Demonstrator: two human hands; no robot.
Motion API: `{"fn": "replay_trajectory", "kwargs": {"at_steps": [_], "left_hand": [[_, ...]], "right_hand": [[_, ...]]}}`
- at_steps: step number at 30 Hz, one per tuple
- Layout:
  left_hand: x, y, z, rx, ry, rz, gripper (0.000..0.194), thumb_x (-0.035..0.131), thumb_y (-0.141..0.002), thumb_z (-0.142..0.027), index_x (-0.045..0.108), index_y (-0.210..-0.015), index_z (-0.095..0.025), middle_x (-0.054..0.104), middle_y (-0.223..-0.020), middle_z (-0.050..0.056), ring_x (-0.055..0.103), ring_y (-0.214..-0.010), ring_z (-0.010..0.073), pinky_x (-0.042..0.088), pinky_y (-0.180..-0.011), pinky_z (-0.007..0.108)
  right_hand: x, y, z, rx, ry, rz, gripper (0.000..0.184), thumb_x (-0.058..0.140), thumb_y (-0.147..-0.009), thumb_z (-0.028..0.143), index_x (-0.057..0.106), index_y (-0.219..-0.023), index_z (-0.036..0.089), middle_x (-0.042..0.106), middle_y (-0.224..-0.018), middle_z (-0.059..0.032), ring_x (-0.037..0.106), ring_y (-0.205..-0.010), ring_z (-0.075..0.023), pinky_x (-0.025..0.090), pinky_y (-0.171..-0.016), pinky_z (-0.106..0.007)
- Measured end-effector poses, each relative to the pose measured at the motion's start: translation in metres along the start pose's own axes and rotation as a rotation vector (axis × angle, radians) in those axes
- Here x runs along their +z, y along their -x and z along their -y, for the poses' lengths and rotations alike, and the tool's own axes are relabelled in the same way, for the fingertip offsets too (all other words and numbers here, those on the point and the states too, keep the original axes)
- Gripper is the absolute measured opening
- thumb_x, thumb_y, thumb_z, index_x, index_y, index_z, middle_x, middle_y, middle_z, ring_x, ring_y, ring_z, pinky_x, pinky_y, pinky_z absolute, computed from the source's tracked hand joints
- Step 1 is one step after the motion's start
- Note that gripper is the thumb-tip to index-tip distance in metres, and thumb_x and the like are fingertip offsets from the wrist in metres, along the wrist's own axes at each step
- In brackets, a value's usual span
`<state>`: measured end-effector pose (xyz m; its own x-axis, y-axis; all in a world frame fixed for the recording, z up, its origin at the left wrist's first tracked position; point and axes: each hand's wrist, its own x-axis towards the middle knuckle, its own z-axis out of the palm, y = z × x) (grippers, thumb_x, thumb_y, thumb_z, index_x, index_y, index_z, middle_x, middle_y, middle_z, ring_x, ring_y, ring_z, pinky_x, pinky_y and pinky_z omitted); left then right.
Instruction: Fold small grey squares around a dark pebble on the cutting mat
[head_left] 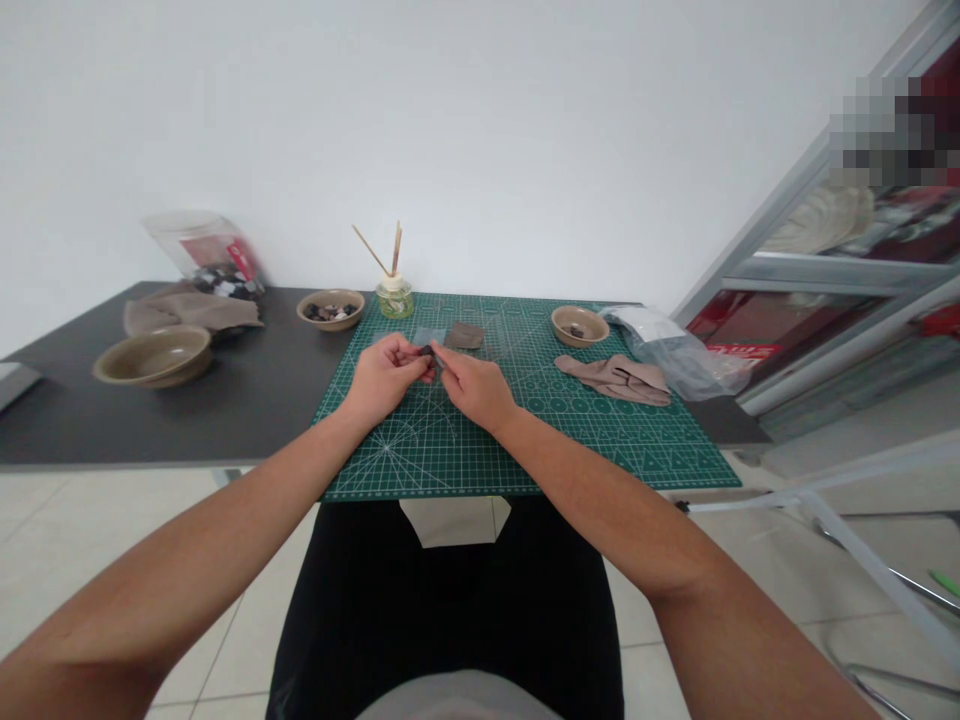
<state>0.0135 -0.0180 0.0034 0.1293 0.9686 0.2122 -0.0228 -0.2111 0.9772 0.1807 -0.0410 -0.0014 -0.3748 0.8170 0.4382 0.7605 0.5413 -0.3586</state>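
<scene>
Above the green cutting mat, my two hands meet near its middle. My left hand is closed, pinching a small dark stone between thumb and fingertips. My right hand is closed too, its fingertips against the stone's right side; a small greyish edge shows at them, too small to name. Just beyond the hands lie a brown square of material and a small clear sheet, lying flat on the mat.
A bowl of mixed pebbles and a reed diffuser stand behind. To the right are a bowl with a few stones, a brown cloth and a plastic bag. At left sit a large bowl, another cloth and a clear container.
</scene>
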Motion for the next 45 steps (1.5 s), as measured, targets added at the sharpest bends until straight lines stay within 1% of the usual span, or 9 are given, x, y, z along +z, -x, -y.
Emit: {"fn": "replay_trajectory", "kwargs": {"at_steps": [6,14,22,26,29,32,36,41,45], "left_hand": [[-0.0002,0.0001,-0.0002,0.003,-0.004,0.004,0.028,0.075,-0.065,-0.027,0.050,-0.073,-0.020,0.066,-0.061,-0.003,0.066,-0.058,0.0148,0.054,-0.061,0.028],[0.0008,0.0005,-0.0015,-0.028,-0.008,0.033,0.027,0.075,-0.066,-0.026,0.051,-0.073,-0.020,0.068,-0.061,-0.002,0.067,-0.055,0.0151,0.055,-0.059,0.028],[0.0009,0.0014,-0.0032,-0.003,0.021,0.033,0.028,0.075,-0.067,-0.028,0.050,-0.074,-0.019,0.067,-0.061,-0.003,0.066,-0.056,0.0140,0.054,-0.059,0.027],[0.0001,-0.0006,-0.0001,-0.036,-0.040,0.032,0.024,0.074,-0.065,-0.023,0.052,-0.074,-0.019,0.066,-0.059,-0.003,0.065,-0.053,0.0140,0.052,-0.055,0.025],[-0.0008,-0.0009,0.0004,-0.057,-0.094,0.029,0.020,0.072,-0.064,-0.021,0.054,-0.072,-0.018,0.067,-0.059,-0.002,0.066,-0.054,0.0146,0.052,-0.056,0.025],[-0.0014,0.0001,-0.0010,-0.051,-0.118,0.017,0.018,0.070,-0.064,-0.020,0.054,-0.070,-0.018,0.067,-0.057,-0.002,0.067,-0.055,0.0152,0.053,-0.057,0.025],[-0.0015,0.0011,-0.0014,-0.018,-0.070,0.008,0.021,0.072,-0.064,-0.021,0.053,-0.072,-0.018,0.066,-0.057,-0.003,0.066,-0.053,0.0141,0.051,-0.056,0.024],[-0.0015,0.0009,-0.0001,0.000,-0.038,0.004,0.024,0.074,-0.066,-0.024,0.052,-0.074,-0.019,0.066,-0.057,-0.003,0.065,-0.054,0.0130,0.050,-0.056,0.024],[-0.0013,-0.0006,0.0010,-0.002,-0.069,0.013,0.023,0.073,-0.066,-0.024,0.052,-0.075,-0.019,0.066,-0.058,-0.003,0.065,-0.055,0.0131,0.050,-0.058,0.025]], "right_hand": [[-0.0016,-0.0010,0.0002,0.057,0.011,-0.002,0.048,0.042,-0.095,0.018,0.052,-0.142,0.017,0.070,-0.124,-0.0084,0.069,-0.107,-0.0194,0.052,-0.095,-0.031],[0.0018,0.0012,-0.0010,-0.017,-0.021,-0.029,0.049,0.040,-0.095,0.018,0.050,-0.143,0.018,0.065,-0.132,-0.0072,0.066,-0.114,-0.0176,0.050,-0.099,-0.030],[-0.0004,-0.0008,0.0010,0.060,-0.003,-0.001,0.047,0.041,-0.096,0.019,0.052,-0.141,0.015,0.069,-0.124,-0.0091,0.068,-0.109,-0.0202,0.052,-0.096,-0.032],[-0.0026,0.0002,0.0038,0.033,0.018,-0.030,0.048,0.041,-0.096,0.018,0.049,-0.143,0.020,0.063,-0.136,-0.0048,0.064,-0.118,-0.0172,0.051,-0.099,-0.030],[-0.0045,0.0012,0.0065,-0.013,0.044,-0.003,0.048,0.041,-0.096,0.017,0.050,-0.143,0.024,0.055,-0.145,-0.0011,0.060,-0.124,-0.0161,0.051,-0.102,-0.030],[-0.0047,0.0016,0.0080,-0.024,0.056,0.018,0.047,0.041,-0.096,0.017,0.052,-0.142,0.024,0.053,-0.146,-0.0013,0.061,-0.123,-0.0176,0.052,-0.101,-0.033],[-0.0024,0.0009,0.0073,-0.018,0.023,-0.005,0.048,0.041,-0.095,0.015,0.051,-0.142,0.023,0.056,-0.143,-0.0022,0.059,-0.125,-0.0174,0.051,-0.102,-0.032],[-0.0012,-0.0006,0.0053,0.072,0.018,0.013,0.047,0.043,-0.095,0.019,0.052,-0.142,0.019,0.068,-0.127,-0.0079,0.068,-0.110,-0.0209,0.052,-0.096,-0.033],[0.0003,-0.0005,0.0027,0.074,-0.010,-0.019,0.045,0.043,-0.096,0.020,0.054,-0.140,0.017,0.069,-0.124,-0.0093,0.068,-0.109,-0.0224,0.052,-0.095,-0.034]]}}
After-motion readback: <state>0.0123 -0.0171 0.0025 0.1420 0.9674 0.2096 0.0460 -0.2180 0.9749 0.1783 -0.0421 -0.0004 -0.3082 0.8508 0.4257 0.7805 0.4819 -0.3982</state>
